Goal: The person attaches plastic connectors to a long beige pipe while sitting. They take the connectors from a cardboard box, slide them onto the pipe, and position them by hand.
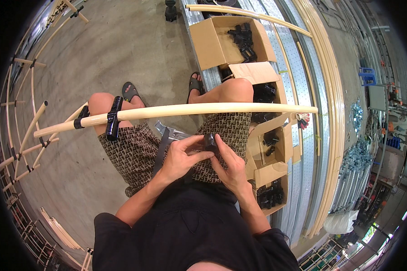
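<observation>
Between my two hands, above my lap, is a black pipe joint (210,141). My left hand (183,157) pinches it from the left with thumb and fingers. On its other side, the fingers of my right hand (229,165) close against it. A long cream pipe (190,109) lies across my knees, just beyond my hands. Toward its left end sit a black cross-wise joint (114,118) and a smaller black joint piece (79,118). Beside my left wrist, a silver metal object (178,134) with a black strap rests at my lap, partly hidden by that hand.
Open cardboard boxes (208,43) of black joints stand on my right, on metal planks (298,180). Long cream pipes (332,90) lie beyond them. Red-and-white gloves (304,120) rest near the pipe's right end. Jointed pipe frames (31,90) stand at the left.
</observation>
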`<act>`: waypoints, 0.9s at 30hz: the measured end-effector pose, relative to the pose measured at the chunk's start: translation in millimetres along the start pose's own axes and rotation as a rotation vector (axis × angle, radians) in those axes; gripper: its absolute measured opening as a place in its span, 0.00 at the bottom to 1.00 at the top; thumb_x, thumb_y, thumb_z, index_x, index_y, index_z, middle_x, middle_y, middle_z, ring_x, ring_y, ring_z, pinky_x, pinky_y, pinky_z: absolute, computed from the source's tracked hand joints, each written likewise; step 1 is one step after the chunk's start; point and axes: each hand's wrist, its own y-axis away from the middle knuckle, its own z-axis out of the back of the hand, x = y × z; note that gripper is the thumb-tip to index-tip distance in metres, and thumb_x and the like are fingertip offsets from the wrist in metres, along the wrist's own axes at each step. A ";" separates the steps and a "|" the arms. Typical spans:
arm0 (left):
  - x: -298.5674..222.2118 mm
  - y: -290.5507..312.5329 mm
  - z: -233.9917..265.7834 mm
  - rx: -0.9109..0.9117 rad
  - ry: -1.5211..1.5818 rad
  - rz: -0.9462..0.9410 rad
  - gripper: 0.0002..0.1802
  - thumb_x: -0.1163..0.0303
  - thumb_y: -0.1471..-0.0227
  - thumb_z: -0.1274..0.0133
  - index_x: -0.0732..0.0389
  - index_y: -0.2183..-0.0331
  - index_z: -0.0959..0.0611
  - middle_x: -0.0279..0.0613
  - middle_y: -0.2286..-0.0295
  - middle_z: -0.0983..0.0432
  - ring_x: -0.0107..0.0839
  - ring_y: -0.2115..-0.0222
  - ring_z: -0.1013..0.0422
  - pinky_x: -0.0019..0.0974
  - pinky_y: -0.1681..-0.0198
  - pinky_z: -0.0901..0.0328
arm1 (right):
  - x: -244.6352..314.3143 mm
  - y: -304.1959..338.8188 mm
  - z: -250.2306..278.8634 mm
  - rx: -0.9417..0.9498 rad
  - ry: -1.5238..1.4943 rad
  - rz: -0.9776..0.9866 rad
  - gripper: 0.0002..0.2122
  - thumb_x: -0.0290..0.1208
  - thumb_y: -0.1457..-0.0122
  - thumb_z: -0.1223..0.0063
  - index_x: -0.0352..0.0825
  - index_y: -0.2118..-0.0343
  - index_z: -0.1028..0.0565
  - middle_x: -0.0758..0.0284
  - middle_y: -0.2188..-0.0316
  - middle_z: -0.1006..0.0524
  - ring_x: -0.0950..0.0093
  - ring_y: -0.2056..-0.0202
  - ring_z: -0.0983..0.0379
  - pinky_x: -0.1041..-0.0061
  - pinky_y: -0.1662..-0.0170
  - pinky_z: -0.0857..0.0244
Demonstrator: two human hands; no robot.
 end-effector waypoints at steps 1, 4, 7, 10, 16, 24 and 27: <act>-0.2 0.1 0.5 0.005 -0.015 -0.007 0.24 0.77 0.48 0.34 0.69 0.49 0.19 0.43 0.62 0.16 0.24 0.62 0.22 0.31 0.58 0.25 | 0.0 0.3 0.0 0.006 -0.002 -0.009 0.29 0.15 0.44 0.41 0.28 0.37 0.32 0.46 0.45 0.25 0.52 0.47 0.23 0.64 0.48 0.25; -1.9 -0.2 1.3 0.020 -0.055 -0.018 0.23 0.75 0.47 0.34 0.69 0.49 0.18 0.41 0.62 0.16 0.22 0.63 0.22 0.30 0.60 0.26 | 0.6 1.4 -0.4 -0.005 -0.017 -0.022 0.30 0.15 0.43 0.41 0.29 0.36 0.33 0.47 0.46 0.24 0.54 0.48 0.22 0.66 0.49 0.25; -2.9 -0.7 1.3 0.021 -0.045 0.001 0.22 0.74 0.45 0.35 0.69 0.49 0.18 0.39 0.63 0.17 0.21 0.64 0.23 0.29 0.60 0.26 | -4.2 4.9 -1.8 0.018 -0.226 -0.179 0.29 0.15 0.42 0.41 0.31 0.35 0.33 0.48 0.48 0.22 0.58 0.49 0.20 0.69 0.50 0.25; -1.3 -0.4 1.4 0.028 -0.002 0.043 0.22 0.73 0.45 0.35 0.69 0.49 0.18 0.38 0.63 0.17 0.20 0.63 0.24 0.28 0.60 0.27 | -4.1 5.7 3.1 0.079 -0.212 -0.243 0.28 0.15 0.38 0.44 0.30 0.35 0.34 0.54 0.50 0.20 0.73 0.52 0.21 0.73 0.51 0.26; -1.5 -0.6 5.6 0.094 0.061 0.093 0.22 0.73 0.45 0.35 0.70 0.49 0.19 0.39 0.61 0.17 0.19 0.62 0.24 0.28 0.58 0.27 | -4.1 9.8 -4.9 -0.087 -0.469 -0.394 0.22 0.16 0.39 0.41 0.27 0.41 0.28 0.56 0.55 0.18 0.74 0.50 0.21 0.75 0.50 0.26; -5.4 5.4 15.7 0.133 -0.094 0.002 0.22 0.74 0.48 0.32 0.69 0.52 0.18 0.40 0.62 0.18 0.22 0.62 0.23 0.28 0.58 0.26 | 11.9 1.2 8.7 -0.044 -0.177 -0.223 0.07 0.16 0.41 0.39 0.26 0.60 0.19 0.61 0.60 0.17 0.75 0.59 0.20 0.75 0.57 0.26; -5.1 7.4 15.6 0.119 -0.112 -0.034 0.23 0.74 0.50 0.31 0.68 0.52 0.18 0.40 0.62 0.18 0.22 0.63 0.23 0.30 0.59 0.26 | 4.7 6.4 5.2 -0.022 -0.330 -0.318 0.07 0.17 0.41 0.38 0.25 0.60 0.19 0.62 0.61 0.18 0.75 0.61 0.21 0.76 0.58 0.27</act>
